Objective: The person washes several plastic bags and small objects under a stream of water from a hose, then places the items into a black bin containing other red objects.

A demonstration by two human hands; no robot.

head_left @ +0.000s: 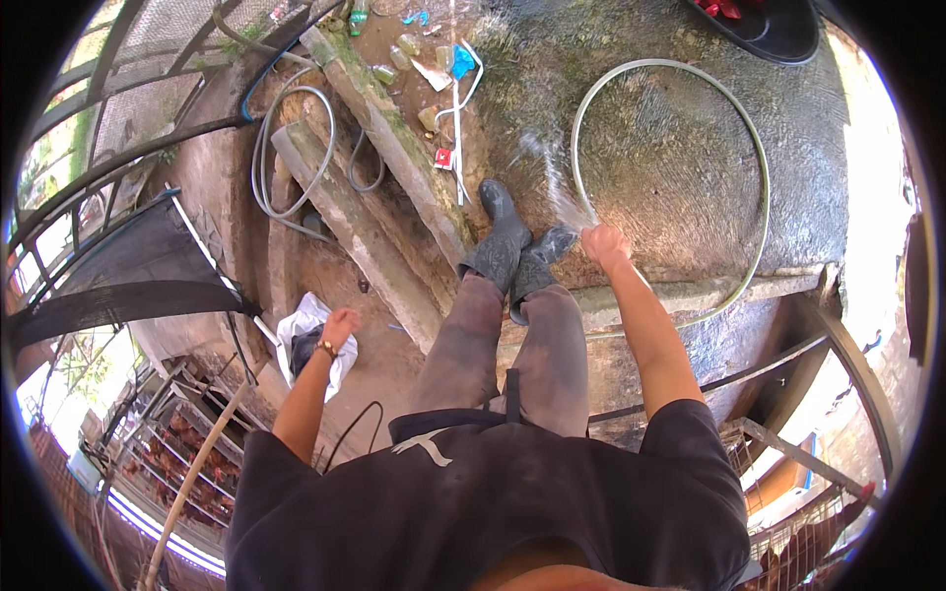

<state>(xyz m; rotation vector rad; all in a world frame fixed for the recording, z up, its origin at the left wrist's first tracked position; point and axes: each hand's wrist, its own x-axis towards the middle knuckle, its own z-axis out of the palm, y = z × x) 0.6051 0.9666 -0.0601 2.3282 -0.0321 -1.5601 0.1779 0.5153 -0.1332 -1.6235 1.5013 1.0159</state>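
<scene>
My right hand (605, 243) grips the end of a pale hose (760, 177), and water (560, 187) sprays from it over my grey rubber boots (503, 231) and the wet concrete. The boots are close together, one crossing toward the other beside a concrete edge. My left hand (341, 327) hangs open at the left, above a white sack (303, 325) with something dark on it, holding nothing.
Concrete beams (365, 256) lie at left with a coiled grey hose (261, 167). Litter (434, 79) lies beyond. A black basin (778, 34) is upper right. Black netting (128, 256), railings and cages of hens (187, 463) edge the left; more wire cages (808, 542) stand lower right.
</scene>
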